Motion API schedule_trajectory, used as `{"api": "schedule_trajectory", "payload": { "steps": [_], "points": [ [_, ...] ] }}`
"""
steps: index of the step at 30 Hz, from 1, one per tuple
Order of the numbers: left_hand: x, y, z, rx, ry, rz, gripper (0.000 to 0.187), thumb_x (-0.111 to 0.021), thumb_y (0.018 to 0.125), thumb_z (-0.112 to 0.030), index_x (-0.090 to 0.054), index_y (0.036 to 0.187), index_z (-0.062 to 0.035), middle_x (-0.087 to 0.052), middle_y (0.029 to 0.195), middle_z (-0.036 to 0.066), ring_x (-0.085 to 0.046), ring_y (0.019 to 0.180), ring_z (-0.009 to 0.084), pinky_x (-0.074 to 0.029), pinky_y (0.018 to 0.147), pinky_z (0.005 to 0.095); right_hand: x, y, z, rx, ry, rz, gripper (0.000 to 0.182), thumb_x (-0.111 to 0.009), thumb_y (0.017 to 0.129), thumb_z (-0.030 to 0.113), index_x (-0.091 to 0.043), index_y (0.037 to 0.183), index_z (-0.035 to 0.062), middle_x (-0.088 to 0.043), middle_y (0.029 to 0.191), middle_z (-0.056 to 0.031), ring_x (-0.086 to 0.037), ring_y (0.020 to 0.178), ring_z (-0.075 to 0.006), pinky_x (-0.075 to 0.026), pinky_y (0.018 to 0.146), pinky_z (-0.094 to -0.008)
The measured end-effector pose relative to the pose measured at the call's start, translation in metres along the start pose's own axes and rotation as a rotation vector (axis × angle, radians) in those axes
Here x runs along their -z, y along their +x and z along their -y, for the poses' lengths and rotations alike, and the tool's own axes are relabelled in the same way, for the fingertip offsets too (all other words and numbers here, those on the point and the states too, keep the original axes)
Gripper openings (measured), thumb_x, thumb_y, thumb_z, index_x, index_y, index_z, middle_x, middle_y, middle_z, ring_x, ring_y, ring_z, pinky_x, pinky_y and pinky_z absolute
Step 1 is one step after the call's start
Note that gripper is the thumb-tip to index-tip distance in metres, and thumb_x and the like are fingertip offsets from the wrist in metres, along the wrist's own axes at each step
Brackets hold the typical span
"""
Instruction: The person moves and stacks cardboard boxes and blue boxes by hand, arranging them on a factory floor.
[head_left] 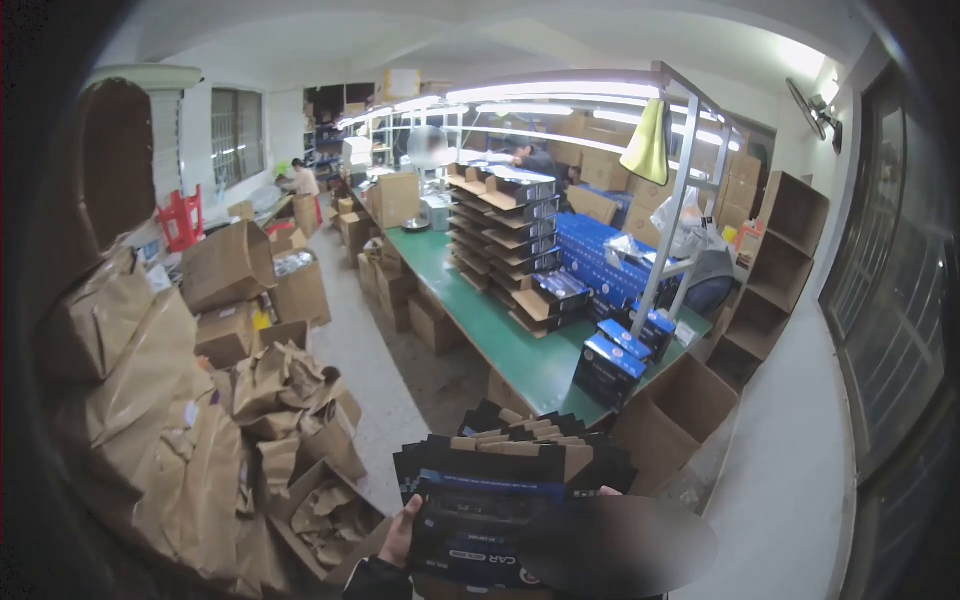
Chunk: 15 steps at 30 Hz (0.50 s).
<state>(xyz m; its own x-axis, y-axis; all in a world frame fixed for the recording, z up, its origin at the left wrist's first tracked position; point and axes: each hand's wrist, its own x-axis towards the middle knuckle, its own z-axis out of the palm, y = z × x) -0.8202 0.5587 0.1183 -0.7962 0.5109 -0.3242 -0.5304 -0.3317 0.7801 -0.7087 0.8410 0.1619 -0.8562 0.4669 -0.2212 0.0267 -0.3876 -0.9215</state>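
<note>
A stack of flat black-and-blue printed cartons point(480, 510) is held low in front of me, its brown inner flaps fanned out along the top. My left hand point(399, 535) grips the left edge of this stack, thumb up. Of my right hand point(609, 491) only fingertips show at the right side of the cartons; a blurred patch hides the rest. Just beyond the cartons lies the near end of a green-topped table point(480, 335). Open cartons stand in tall stacks point(505, 235) on it, and closed black-and-blue boxes point(610, 365) are near its right corner.
Brown paper and opened boxes point(300, 400) pile up at the left. An open cardboard box point(675, 410) stands by the table's near right corner, beside a metal frame post point(665, 220) with a yellow cloth point(647, 145). A person point(301, 180) sits far back left; another point(532, 157) is behind the stacks.
</note>
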Motion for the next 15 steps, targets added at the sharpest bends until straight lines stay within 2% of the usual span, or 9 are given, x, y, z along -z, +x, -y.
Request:
{"api": "schedule_trajectory", "payload": {
  "steps": [2,5,8,11,13,15],
  "points": [
    [0.010,0.055,-0.019,0.029,0.011,0.094,0.074,-0.053,0.077,-0.070,-0.053,0.121,-0.0102,-0.060,0.118,0.014,-0.055,0.112,0.0329,-0.046,0.095,0.0467,-0.015,0.041,0.005,0.067,-0.018,-0.006,0.035,-0.061,0.083,0.041,-0.065,0.086,0.0064,-0.068,0.084,-0.0080,-0.067,0.075,-0.0196,-0.054,0.067,-0.0289],
    [0.036,0.157,-0.044,-0.178,0.090,0.035,0.063,-0.053,0.081,-0.063,-0.063,0.105,-0.0049,-0.066,0.100,0.012,-0.063,0.095,0.0278,-0.052,0.081,0.0390,-0.046,0.110,0.020,0.320,-0.057,-0.067,0.032,-0.062,0.078,0.033,-0.060,0.093,0.0046,-0.063,0.082,-0.0051,-0.061,0.074,-0.0153,-0.049,0.066,-0.0262],
    [0.040,0.244,-0.085,-0.393,0.111,0.114,0.065,-0.063,0.077,-0.058,-0.060,0.109,-0.0016,-0.066,0.100,0.012,-0.063,0.091,0.0247,-0.051,0.080,0.0371,-0.044,0.190,0.024,0.477,-0.093,-0.076,0.032,-0.063,0.073,0.028,-0.060,0.094,0.0035,-0.064,0.083,-0.0053,-0.062,0.074,-0.0155,-0.050,0.068,-0.0272],
    [0.032,0.336,-0.128,-0.558,0.213,0.203,0.073,-0.063,0.074,-0.064,-0.055,0.115,-0.0048,-0.062,0.104,0.009,-0.056,0.095,0.0197,-0.047,0.081,0.0358,-0.050,0.251,0.038,0.636,-0.093,-0.129,0.049,-0.069,0.068,0.040,-0.061,0.097,0.0025,-0.063,0.084,-0.0065,-0.061,0.076,-0.0155,-0.049,0.067,-0.0276],
    [0.008,0.381,-0.164,-0.664,0.256,0.272,0.081,-0.064,0.070,-0.069,-0.053,0.118,-0.0041,-0.060,0.106,0.009,-0.055,0.099,0.0198,-0.045,0.083,0.0350,-0.046,0.297,0.039,0.744,0.003,-0.110,0.055,-0.069,0.068,0.030,-0.051,0.114,0.0048,-0.060,0.098,-0.0095,-0.060,0.086,-0.0203,-0.050,0.072,-0.0320],
    [-0.011,0.436,-0.196,-0.718,0.289,0.341,0.084,-0.064,0.068,-0.071,-0.052,0.117,-0.0036,-0.060,0.106,0.009,-0.054,0.099,0.0192,-0.045,0.083,0.0342,-0.037,0.354,0.036,0.813,0.018,-0.153,0.062,-0.071,0.066,0.028,-0.049,0.120,0.0050,-0.059,0.101,-0.0099,-0.060,0.088,-0.0205,-0.051,0.073,-0.0323]
  ]
}}
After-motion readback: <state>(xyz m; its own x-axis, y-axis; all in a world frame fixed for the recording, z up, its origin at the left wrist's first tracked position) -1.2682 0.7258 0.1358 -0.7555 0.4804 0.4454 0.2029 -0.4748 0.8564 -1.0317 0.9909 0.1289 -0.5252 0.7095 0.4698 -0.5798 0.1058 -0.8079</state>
